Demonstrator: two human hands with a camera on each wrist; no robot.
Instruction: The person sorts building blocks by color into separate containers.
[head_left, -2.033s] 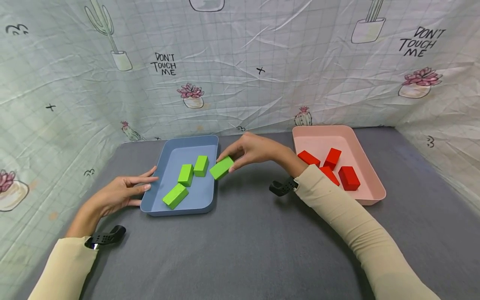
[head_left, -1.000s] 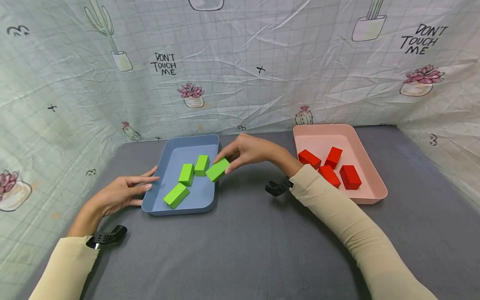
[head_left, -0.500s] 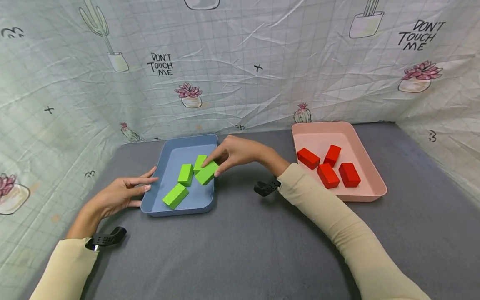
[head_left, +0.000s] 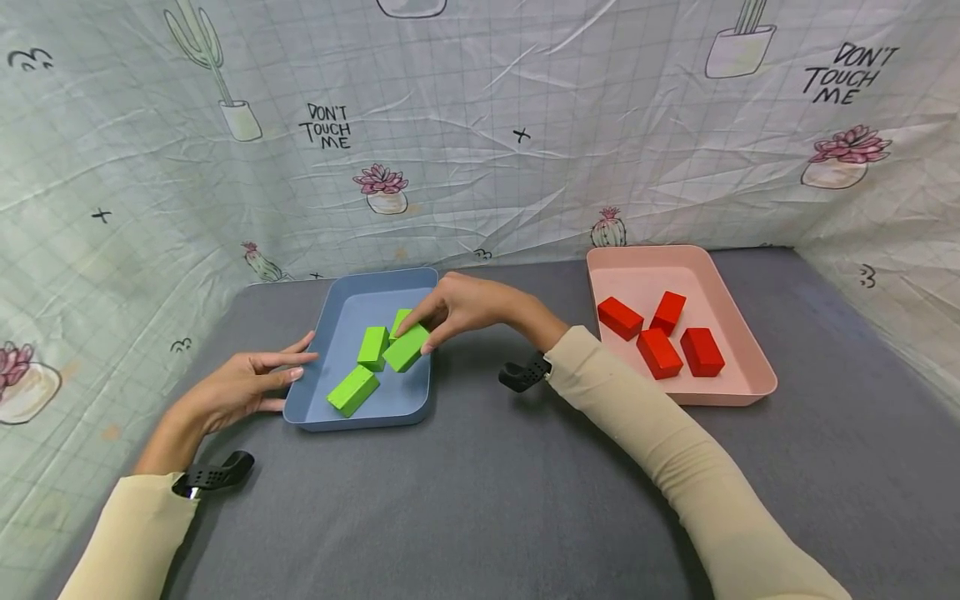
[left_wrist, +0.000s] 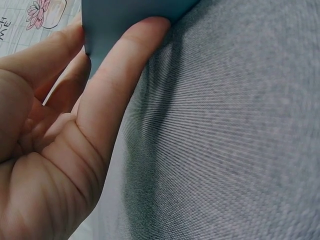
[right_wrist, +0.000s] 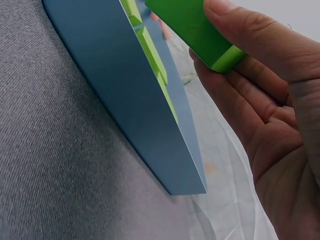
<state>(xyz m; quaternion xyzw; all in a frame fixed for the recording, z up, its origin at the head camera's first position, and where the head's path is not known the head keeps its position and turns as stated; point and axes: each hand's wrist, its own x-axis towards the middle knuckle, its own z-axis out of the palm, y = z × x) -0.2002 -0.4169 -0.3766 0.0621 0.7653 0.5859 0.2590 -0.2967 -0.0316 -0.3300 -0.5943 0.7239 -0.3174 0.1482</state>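
Observation:
My right hand pinches a green block between thumb and fingers, over the right part of the blue tray. In the right wrist view the held block shows above the tray's rim, its lower edge tilted. Three other green blocks lie in the tray: one near the front, a middle one, and a back one partly hidden by the held block. My left hand touches the tray's left side with extended fingers; in the left wrist view one finger rests along its outer wall.
A pink tray with several red blocks stands at the right on the grey table. A white printed cloth hangs behind and at both sides. A black strap sticks out from the right wrist.
My right hand has carried the green block left, from the blue tray's right rim to over its inside, beside the back block. The left hand has stayed at the tray's left side.

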